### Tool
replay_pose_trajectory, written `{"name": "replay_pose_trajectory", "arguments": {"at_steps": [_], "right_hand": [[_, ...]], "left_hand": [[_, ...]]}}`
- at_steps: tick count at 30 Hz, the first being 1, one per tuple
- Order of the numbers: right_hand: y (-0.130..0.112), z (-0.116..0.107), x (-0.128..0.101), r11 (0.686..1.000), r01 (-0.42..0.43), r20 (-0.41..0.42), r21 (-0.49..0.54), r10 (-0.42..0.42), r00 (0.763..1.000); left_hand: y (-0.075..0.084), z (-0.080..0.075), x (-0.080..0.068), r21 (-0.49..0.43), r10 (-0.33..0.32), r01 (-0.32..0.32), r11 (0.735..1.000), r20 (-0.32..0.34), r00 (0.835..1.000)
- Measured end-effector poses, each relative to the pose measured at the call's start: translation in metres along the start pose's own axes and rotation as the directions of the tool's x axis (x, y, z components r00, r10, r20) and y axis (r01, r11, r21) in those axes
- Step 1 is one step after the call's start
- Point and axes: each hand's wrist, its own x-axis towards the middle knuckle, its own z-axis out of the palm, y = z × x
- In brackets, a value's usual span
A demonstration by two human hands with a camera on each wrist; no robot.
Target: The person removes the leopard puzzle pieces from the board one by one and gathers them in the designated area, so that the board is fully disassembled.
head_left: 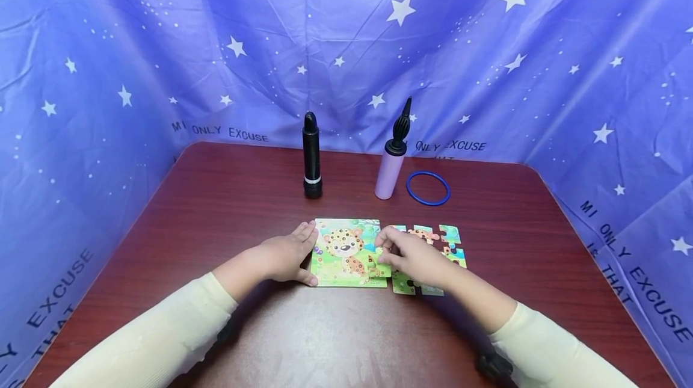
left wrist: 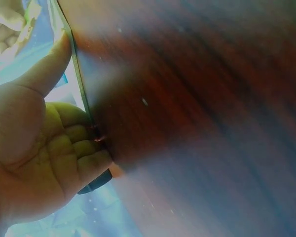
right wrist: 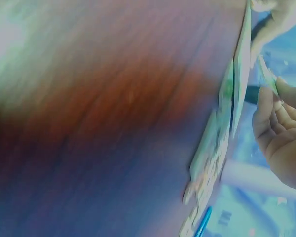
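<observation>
A leopard jigsaw board (head_left: 346, 252) lies flat on the dark red table (head_left: 227, 207). My left hand (head_left: 304, 255) rests on the table against the board's left edge, thumb at the near corner and fingers at the far corner. In the left wrist view the left hand (left wrist: 71, 98) touches the thin board edge (left wrist: 80, 84) with thumb and fingertips. My right hand (head_left: 387, 254) pinches a puzzle piece (head_left: 381, 267) at the board's lower right corner. In the right wrist view the right hand (right wrist: 278, 116) has curled fingers on the thin puzzle piece (right wrist: 266, 74).
Several loose puzzle pieces (head_left: 450, 235) lie right of the board, some under my right hand. Behind stand a black cylinder (head_left: 311, 156) and a lilac hand pump (head_left: 391, 166), with a blue ring (head_left: 428, 188) flat beside it. A starry blue cloth (head_left: 487, 45) surrounds the table.
</observation>
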Motion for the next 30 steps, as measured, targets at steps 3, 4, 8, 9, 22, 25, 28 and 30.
{"name": "replay_pose_trajectory", "arguments": {"at_steps": [3,4,8,9,22,25,28,30], "right_hand": [[0.006,-0.010,-0.008,0.998,-0.044,-0.003,0.048,0.044,0.999],[0.009,-0.014,-0.011,0.997,-0.051,-0.006,0.057,0.051,0.999],[0.022,-0.027,-0.025,0.994,-0.069,-0.019,0.082,0.071,0.997],[0.026,-0.030,-0.028,0.994,-0.073,-0.024,0.085,0.076,0.997],[0.071,-0.058,-0.079,0.979,-0.199,-0.074,0.043,0.202,0.977],[0.079,-0.059,-0.089,0.976,-0.215,-0.033,0.045,0.216,0.976],[0.086,-0.058,-0.095,0.974,-0.217,-0.021,0.058,0.218,0.976],[0.090,-0.056,-0.098,0.974,-0.218,-0.026,0.060,0.220,0.975]], "left_hand": [[0.000,0.000,0.000,-0.002,0.000,0.000,1.000,-0.001,1.000],[0.000,0.000,0.000,-0.003,-0.001,0.001,1.000,0.000,1.000],[0.000,0.000,0.000,-0.008,-0.003,0.003,1.000,0.003,1.000],[0.000,0.000,0.000,-0.007,-0.003,0.003,1.000,0.003,1.000],[0.000,0.001,0.001,0.005,0.000,0.000,1.000,0.006,1.000],[0.001,0.000,0.001,0.010,-0.003,0.003,1.000,0.008,1.000],[0.002,-0.001,0.000,0.010,0.001,-0.001,1.000,0.001,1.000],[0.002,-0.001,0.000,0.008,0.004,-0.003,1.000,-0.005,1.000]]}}
